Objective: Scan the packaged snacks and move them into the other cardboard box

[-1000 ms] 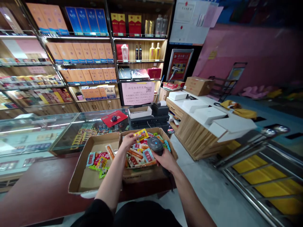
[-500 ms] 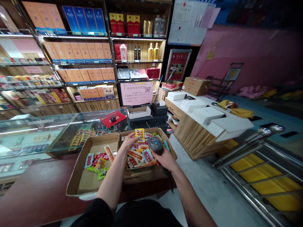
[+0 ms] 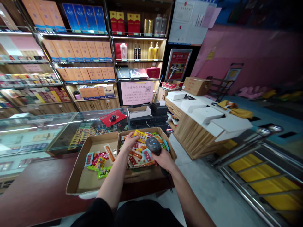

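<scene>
My left hand (image 3: 130, 141) pinches a yellow snack packet (image 3: 140, 136) over the right-hand cardboard box (image 3: 142, 177). That box is filled with wrapped sausages (image 3: 135, 154) and other small bright packets. A black barcode scanner (image 3: 153, 144) is gripped in my right hand (image 3: 163, 158), its head above the box and close to the yellow packet. On the left, a second, shallower cardboard box (image 3: 81, 186) holds several packets, among them a long wrapped sausage (image 3: 109, 153), a red packet (image 3: 102, 155) and a green one (image 3: 103, 172).
Behind the boxes stand a cash drawer with a receipt printer (image 3: 159, 108) and a pink sign (image 3: 136, 93). A glass display counter (image 3: 63, 126) runs left. White boxes (image 3: 208, 114) sit on a wooden cabinet at right, near a metal railing (image 3: 258, 164).
The yellow packet has tilted from upright to a flatter angle in my left hand. My right hand has shifted the scanner slightly left, nearer to it.
</scene>
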`<state>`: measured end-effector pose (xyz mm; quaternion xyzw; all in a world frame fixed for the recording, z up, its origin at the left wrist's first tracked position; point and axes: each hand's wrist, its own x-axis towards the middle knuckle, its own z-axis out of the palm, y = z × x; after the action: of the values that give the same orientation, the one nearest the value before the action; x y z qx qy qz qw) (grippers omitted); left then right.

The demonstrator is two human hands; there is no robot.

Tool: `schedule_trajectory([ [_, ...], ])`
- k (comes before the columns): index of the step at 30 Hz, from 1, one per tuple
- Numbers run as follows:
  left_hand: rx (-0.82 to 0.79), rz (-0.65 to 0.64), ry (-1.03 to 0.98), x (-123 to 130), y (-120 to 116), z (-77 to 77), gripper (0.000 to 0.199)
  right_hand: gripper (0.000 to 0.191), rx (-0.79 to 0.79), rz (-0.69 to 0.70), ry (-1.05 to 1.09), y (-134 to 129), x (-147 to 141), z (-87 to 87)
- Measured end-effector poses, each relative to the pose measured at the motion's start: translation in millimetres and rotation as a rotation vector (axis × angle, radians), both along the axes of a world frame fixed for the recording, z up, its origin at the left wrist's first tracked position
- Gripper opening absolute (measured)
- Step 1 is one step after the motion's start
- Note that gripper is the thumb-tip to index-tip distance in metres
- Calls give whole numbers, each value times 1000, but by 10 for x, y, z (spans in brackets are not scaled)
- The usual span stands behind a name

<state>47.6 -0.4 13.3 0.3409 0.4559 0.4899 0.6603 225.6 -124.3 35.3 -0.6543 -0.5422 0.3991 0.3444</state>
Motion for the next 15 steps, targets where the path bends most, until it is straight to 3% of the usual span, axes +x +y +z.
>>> schedule_trajectory([
  [7,18,28,-20,1,-33,69,41,22,57,-29,24,-36,-23,148],
  [15,21,31,-18,-7,-53,78,39,25,74,1,19,-49,-39,168],
])
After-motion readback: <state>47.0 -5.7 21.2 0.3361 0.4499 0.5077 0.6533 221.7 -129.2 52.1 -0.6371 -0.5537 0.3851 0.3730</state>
